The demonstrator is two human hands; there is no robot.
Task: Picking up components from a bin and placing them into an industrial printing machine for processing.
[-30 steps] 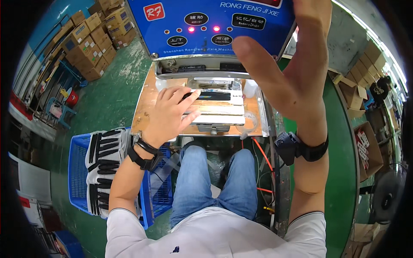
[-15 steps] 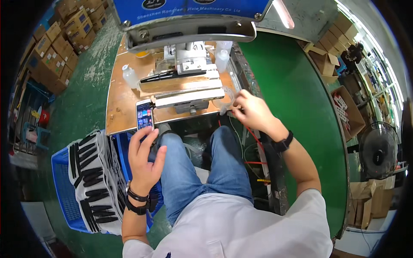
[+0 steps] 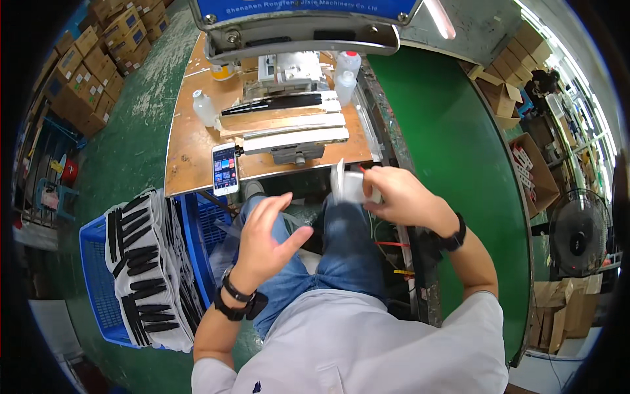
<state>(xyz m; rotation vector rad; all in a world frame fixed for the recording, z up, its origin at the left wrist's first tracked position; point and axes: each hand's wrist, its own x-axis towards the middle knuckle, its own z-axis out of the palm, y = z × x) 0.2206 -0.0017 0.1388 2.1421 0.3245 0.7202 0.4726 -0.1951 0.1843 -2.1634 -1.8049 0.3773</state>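
My left hand (image 3: pixel 266 240) is raised over my left thigh, fingers spread and holding nothing. My right hand (image 3: pixel 407 197) is closed, thumb and fingers pinching a whitish, motion-blurred object (image 3: pixel 350 186) above my right knee; its kind cannot be made out. A phone (image 3: pixel 225 169) with a lit screen lies at the table's near edge, beyond my left hand and apart from it. Past the phone and to its right is a machine fixture with a pale bar (image 3: pixel 295 139), and a long black piece (image 3: pixel 279 102) rests behind that bar.
The wooden table (image 3: pixel 187 157) carries several plastic bottles, one a white bottle (image 3: pixel 204 108). A blue machine head (image 3: pixel 302 8) overhangs it. At left, a blue basket (image 3: pixel 95 262) holds white sheets with black pieces. A green surface (image 3: pixel 459 177) runs along the right.
My left hand has drawn back from the phone, moving right and nearer. My right hand has come down from the table's edge with the whitish object, which now hangs over my knee.
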